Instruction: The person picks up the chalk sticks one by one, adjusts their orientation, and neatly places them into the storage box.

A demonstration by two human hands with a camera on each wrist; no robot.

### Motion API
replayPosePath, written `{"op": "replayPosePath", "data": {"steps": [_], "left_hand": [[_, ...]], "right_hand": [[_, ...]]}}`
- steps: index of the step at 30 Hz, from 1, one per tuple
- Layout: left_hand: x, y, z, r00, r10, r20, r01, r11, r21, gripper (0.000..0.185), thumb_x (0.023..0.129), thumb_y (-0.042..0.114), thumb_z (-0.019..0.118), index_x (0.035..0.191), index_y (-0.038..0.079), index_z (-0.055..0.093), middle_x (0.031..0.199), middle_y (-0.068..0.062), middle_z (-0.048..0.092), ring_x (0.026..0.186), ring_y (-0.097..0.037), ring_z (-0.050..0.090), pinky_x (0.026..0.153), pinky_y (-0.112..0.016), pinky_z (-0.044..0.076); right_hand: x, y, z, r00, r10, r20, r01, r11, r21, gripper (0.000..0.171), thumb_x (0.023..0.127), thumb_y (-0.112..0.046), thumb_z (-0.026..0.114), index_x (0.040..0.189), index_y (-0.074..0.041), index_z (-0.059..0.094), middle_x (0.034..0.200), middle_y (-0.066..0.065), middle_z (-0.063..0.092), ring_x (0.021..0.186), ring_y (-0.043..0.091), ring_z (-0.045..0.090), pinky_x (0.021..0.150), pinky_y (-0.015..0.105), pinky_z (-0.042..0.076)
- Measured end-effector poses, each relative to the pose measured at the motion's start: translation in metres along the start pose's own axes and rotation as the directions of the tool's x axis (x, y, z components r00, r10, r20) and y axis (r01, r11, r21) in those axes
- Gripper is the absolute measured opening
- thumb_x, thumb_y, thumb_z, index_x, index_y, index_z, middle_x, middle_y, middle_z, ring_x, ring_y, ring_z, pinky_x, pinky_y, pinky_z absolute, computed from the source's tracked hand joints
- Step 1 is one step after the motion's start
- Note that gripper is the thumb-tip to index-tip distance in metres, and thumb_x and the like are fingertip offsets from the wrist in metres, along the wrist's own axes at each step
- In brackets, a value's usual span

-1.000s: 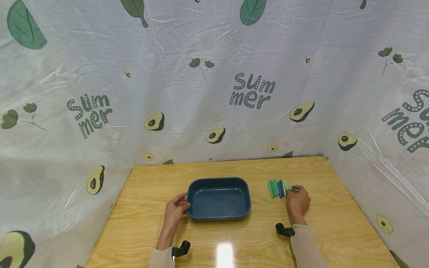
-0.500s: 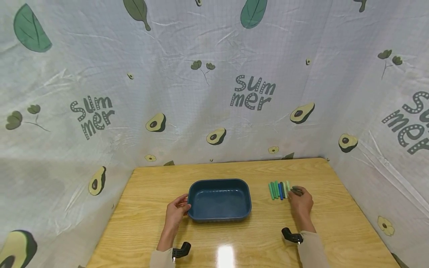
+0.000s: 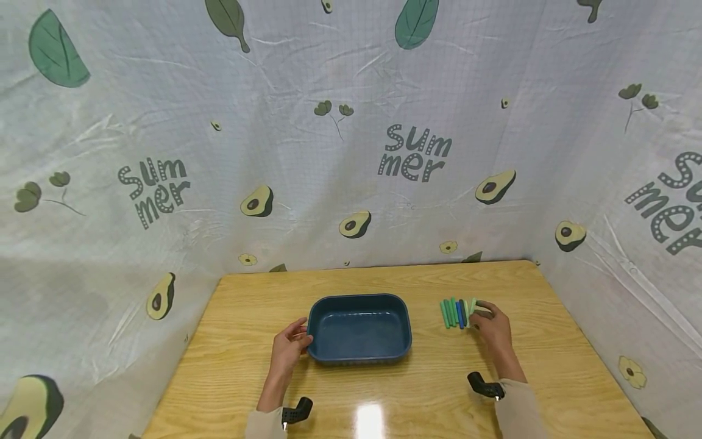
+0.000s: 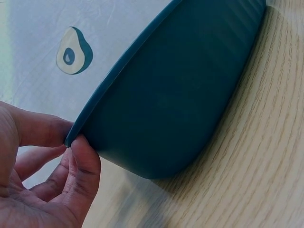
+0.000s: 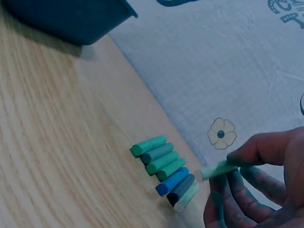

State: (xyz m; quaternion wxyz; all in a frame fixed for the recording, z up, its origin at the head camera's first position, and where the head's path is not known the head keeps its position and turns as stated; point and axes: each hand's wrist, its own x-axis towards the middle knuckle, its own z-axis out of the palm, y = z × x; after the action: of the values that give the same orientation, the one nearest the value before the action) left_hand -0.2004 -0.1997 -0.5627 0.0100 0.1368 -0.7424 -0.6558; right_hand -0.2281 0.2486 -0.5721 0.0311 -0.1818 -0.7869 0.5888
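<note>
Fingers of your right hand pinch one pale green chalk stick, lifted just beside the row of chalk sticks lying on the desk. Your left hand pinches the near-left rim of the dark blue plastic tub, which sits mid-desk. Chalk looks light, brittle and dusty, so hold it lightly at mid-length rather than by an end

text: "Sum mer" | on: backdrop cloth | places: left of frame, centre of frame, cut off at right edge | style: dark grey dotted lettering, two lines | other readable text: none
</note>
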Motion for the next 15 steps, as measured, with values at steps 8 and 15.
{"op": "replayPosePath", "data": {"steps": [8, 15], "left_hand": [[-0.002, 0.0, 0.0, 1.0, 0.006, 0.006, -0.006, 1.0, 0.006, 0.048, 0.087, -0.005, 0.062, 0.134, -0.002, 0.056, 0.117, -0.021, 0.057, 0.083, -0.011, 0.058, 0.062, -0.026, 0.051], [-0.001, -0.001, 0.001, 1.0, 0.004, 0.0, -0.004, 1.0, 0.001, 0.047, 0.087, -0.005, 0.063, 0.133, -0.001, 0.057, 0.116, -0.02, 0.058, 0.083, -0.012, 0.058, 0.062, -0.025, 0.051]], "right_hand": [[0.003, -0.008, -0.001, 0.994, -0.01, 0.105, -0.003, 0.993, 0.118, 0.054, 0.097, -0.013, 0.057, 0.147, -0.003, 0.04, 0.13, 0.019, 0.057, 0.089, 0.0, 0.062, 0.095, 0.038, 0.053], [0.0, -0.017, -0.001, 0.984, -0.056, 0.168, 0.031, 0.988, 0.15, 0.058, 0.099, -0.015, 0.056, 0.151, -0.006, 0.033, 0.142, 0.024, 0.048, 0.09, -0.007, 0.06, 0.098, 0.036, 0.052]]}}
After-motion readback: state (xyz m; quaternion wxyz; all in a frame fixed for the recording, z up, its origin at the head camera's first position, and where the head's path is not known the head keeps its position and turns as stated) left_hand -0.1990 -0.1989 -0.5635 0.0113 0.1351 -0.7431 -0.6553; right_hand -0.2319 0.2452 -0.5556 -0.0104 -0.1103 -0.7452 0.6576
